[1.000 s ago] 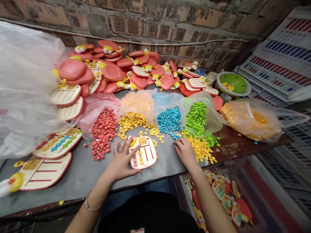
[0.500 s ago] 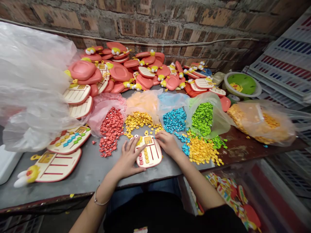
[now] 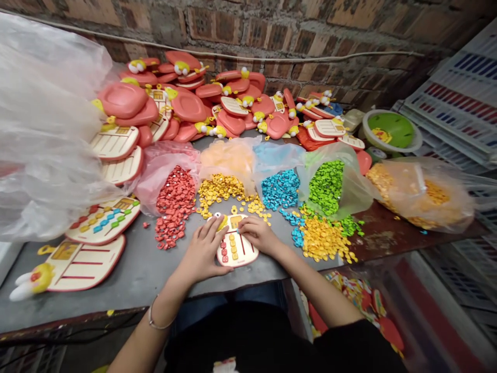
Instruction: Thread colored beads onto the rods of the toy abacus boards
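Note:
A cream toy board (image 3: 243, 255) with a red rim and a bird-like head lies on the grey table in front of me. Red and yellow pieces sit along two of its slots; other slots are bare. My left hand (image 3: 202, 251) grips the board's left side, its fingers over the head and its thumb along the lower edge. Fingers pinched, my right hand (image 3: 259, 235) holds a small blue piece (image 3: 238, 230) at the top of a slot. Loose yellow pieces (image 3: 221, 189), red pieces (image 3: 174, 202) and blue pieces (image 3: 279, 189) lie around the board.
Green pieces (image 3: 326, 186) spill from a bag, beside a yellow pile (image 3: 324, 238). More boards (image 3: 87, 261) lie at left near a large plastic bag (image 3: 50, 134). Salmon-red boards (image 3: 188, 106) are heaped by the brick wall. A green bowl (image 3: 399, 129) stands at back right.
My right hand has moved left from the board's right edge over its slots, bringing the blue piece with it. My left hand stays on the board, fingers now closer together.

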Demonstrator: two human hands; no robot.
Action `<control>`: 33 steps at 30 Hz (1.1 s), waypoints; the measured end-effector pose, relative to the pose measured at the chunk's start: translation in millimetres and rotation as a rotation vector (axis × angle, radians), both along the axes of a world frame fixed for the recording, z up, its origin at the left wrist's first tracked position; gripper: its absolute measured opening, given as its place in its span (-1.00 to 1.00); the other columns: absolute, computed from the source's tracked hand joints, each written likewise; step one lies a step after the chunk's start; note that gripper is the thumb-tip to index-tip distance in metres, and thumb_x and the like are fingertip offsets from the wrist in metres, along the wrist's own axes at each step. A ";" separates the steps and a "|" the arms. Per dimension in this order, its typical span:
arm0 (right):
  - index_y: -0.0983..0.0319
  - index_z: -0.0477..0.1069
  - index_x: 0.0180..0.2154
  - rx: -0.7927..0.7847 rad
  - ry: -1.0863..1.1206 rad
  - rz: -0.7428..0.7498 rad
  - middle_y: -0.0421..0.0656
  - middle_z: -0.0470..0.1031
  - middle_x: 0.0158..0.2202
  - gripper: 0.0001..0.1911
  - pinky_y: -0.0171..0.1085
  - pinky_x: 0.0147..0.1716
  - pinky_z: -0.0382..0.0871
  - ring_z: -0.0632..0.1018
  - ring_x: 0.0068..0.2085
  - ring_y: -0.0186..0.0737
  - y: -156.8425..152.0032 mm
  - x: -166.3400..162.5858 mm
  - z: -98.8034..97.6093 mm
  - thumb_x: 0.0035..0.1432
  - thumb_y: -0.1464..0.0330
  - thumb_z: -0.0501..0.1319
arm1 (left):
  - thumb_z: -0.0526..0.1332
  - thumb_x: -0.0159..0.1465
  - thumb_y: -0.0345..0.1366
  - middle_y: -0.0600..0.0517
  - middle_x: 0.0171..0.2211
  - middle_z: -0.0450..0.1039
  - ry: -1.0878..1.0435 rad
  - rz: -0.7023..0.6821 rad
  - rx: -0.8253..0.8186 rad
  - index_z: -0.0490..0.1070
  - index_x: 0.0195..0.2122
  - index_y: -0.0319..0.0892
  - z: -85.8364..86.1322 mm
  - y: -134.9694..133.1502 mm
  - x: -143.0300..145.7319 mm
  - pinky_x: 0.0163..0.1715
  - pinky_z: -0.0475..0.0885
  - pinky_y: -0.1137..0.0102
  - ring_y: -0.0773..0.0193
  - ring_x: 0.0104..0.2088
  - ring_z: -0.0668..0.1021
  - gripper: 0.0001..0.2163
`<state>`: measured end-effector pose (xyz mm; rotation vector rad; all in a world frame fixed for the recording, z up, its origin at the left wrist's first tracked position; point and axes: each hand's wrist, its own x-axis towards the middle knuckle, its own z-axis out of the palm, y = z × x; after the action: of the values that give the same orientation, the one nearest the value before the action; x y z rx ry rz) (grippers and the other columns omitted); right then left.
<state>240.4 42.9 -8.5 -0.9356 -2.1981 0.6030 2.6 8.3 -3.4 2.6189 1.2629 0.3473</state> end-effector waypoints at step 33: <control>0.18 0.49 -0.25 0.115 -0.038 -0.053 -0.09 0.55 -0.20 -0.85 -0.04 -0.06 0.41 0.49 -0.09 -0.10 26.7 13.2 -5.3 0.28 0.42 0.14 | 0.30 0.04 0.20 -0.19 0.39 -0.14 0.019 0.002 -0.051 0.08 0.32 -0.16 0.6 1.0 -1.4 0.20 0.11 0.05 -0.14 0.34 0.00 -0.09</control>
<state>253.6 69.7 -13.8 -0.9484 -2.2092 0.4320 1.1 9.3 -2.8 2.5846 1.2636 0.2873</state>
